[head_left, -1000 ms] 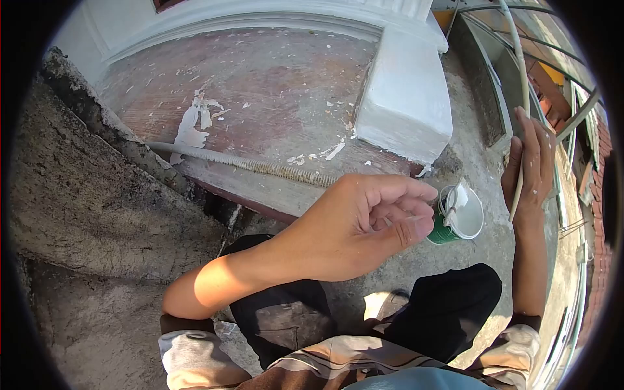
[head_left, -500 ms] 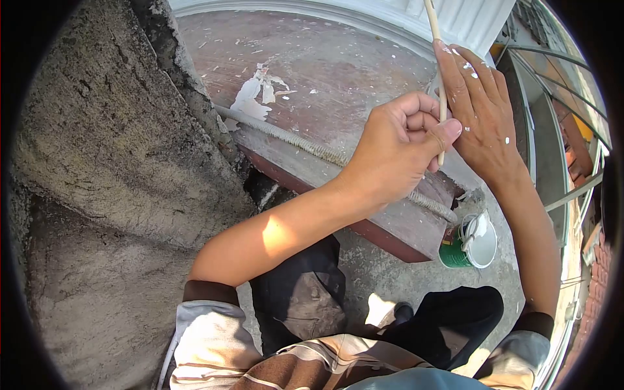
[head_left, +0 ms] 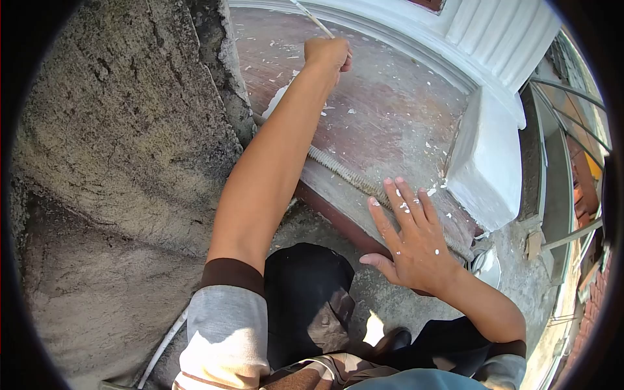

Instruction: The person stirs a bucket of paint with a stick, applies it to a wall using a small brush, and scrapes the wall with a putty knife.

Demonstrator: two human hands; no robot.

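My left hand (head_left: pixel 327 54) reaches far forward over the dull red ledge (head_left: pixel 383 97), closed in a fist around a thin pale stick (head_left: pixel 313 18). The stick points up and left toward the curved white moulding, its far end cut off by the frame. Nearer to me is my right hand (head_left: pixel 416 244), palm down with fingers spread and nothing in it. White paint flecks dot its fingers and back. Beneath its fingertips runs a ribbed hose (head_left: pixel 344 170) along the ledge's front. Behind the right wrist shows part of a paint can (head_left: pixel 487 266).
A rough concrete wall (head_left: pixel 130 130) rises close on the left. White fluted trim (head_left: pixel 491 39) and a white block (head_left: pixel 487 162) bound the ledge at the back and right. Paint chips lie scattered on the ledge. Metal railings (head_left: pixel 565 97) stand at the far right.
My left hand has swung forward and left with the stick. My right hand has come away from the stick, back toward me, and lies spread. The view has shifted, revealing more white trim.
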